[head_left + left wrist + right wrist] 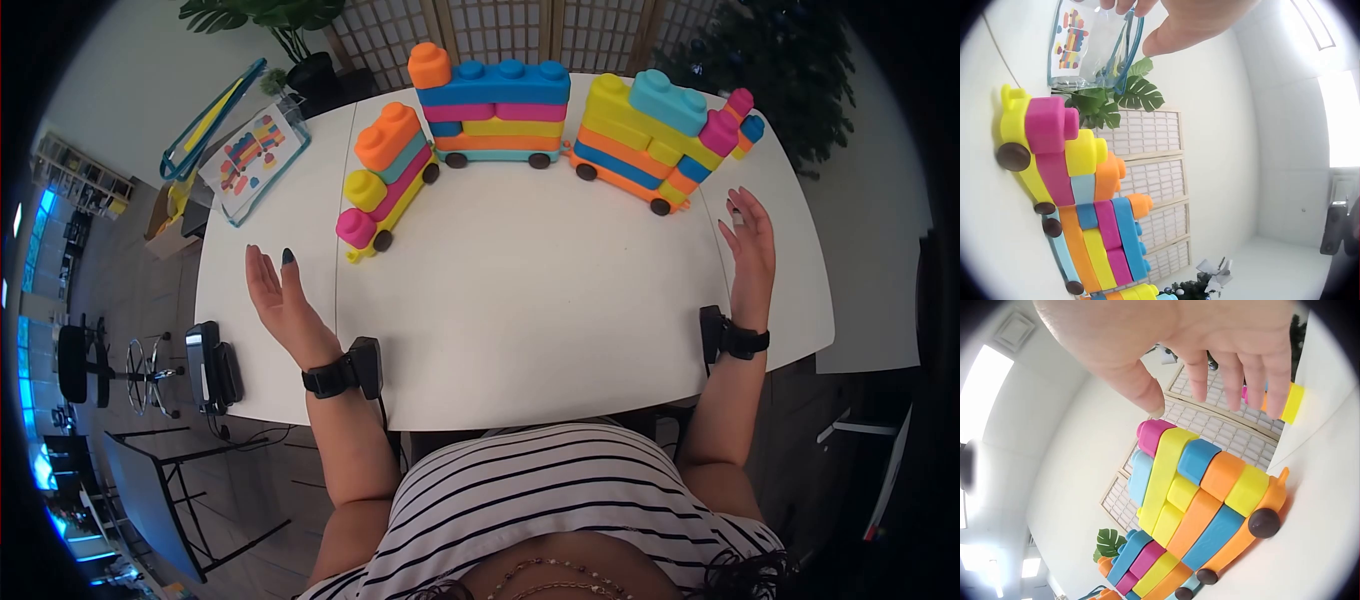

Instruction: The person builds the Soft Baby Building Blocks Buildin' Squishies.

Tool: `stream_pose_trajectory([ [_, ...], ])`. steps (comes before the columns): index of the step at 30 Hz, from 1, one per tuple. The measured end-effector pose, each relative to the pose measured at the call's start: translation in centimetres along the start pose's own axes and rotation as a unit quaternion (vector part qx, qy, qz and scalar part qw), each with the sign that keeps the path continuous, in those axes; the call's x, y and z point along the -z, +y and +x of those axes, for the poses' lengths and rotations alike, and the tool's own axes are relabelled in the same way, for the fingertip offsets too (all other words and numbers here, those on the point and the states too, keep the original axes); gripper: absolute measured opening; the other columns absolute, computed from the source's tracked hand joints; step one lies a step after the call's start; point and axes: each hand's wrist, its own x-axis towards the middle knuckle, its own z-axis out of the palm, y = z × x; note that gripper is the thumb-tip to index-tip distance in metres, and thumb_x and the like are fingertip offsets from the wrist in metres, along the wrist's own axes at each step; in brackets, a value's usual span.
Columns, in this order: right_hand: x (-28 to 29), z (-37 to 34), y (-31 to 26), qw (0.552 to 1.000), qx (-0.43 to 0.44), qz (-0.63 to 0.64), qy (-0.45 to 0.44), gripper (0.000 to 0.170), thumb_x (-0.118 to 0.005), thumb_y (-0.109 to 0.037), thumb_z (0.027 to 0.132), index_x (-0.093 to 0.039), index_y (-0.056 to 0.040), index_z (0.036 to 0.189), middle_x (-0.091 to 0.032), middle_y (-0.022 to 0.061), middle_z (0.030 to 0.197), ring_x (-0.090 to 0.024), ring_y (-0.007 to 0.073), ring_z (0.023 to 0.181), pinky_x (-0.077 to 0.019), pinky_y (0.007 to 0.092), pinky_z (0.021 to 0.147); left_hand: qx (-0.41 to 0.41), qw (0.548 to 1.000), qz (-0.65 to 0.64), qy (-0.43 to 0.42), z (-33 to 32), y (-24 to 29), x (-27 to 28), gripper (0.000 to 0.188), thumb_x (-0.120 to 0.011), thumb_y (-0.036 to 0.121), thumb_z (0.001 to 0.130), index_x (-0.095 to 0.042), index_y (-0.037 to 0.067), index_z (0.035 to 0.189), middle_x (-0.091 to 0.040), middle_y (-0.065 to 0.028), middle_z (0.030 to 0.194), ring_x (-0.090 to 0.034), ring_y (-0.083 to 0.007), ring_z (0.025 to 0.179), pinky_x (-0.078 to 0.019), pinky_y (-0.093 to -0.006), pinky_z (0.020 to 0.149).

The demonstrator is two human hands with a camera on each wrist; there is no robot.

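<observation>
Three wheeled wagons of chunky toy blocks stand in a curved row on the white table. The left wagon (pixel 408 188) is low, with a yellow base and pink, yellow and orange blocks. Blue blocks top the middle wagon (pixel 512 128) on its light-blue base. On an orange base, the right wagon (pixel 622 137) carries yellow, blue, orange and light-blue blocks. My left hand (pixel 285 300) holds nothing, fingers extended, left of and nearer me than the left wagon. My right hand (pixel 754 245), also holding nothing, is just right of the right wagon, fingers relaxed.
A clear bag (pixel 240 185) with a block picture lies at the table's back left. Beyond the right wagon are a few more blocks (pixel 752 128). A black device (pixel 205 365) sits on the left edge. Potted plant (pixel 270 15) and folding screen (pixel 480 30) stand behind.
</observation>
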Motion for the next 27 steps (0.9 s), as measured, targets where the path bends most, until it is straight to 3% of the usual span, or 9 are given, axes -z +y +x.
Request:
stream_pose_trajectory([
  [27,0.27,-0.25,0.74,0.999,-0.036,0.006,-0.005,0.052,-0.056,-0.023,0.115,-0.053,-0.0072,0.164,-0.057,0.0151,0.167,-0.053,0.0276,0.155,-0.0444,0.0423,0.126,0.003,1.0,-0.007,-0.022,-0.02,-0.9,-0.02,0.063,-0.062,-0.003,0.107,-0.043,0.0,0.167,-0.051,-0.0193,0.169,-0.047,-0.0274,0.159,-0.0416,-0.0404,0.13],
])
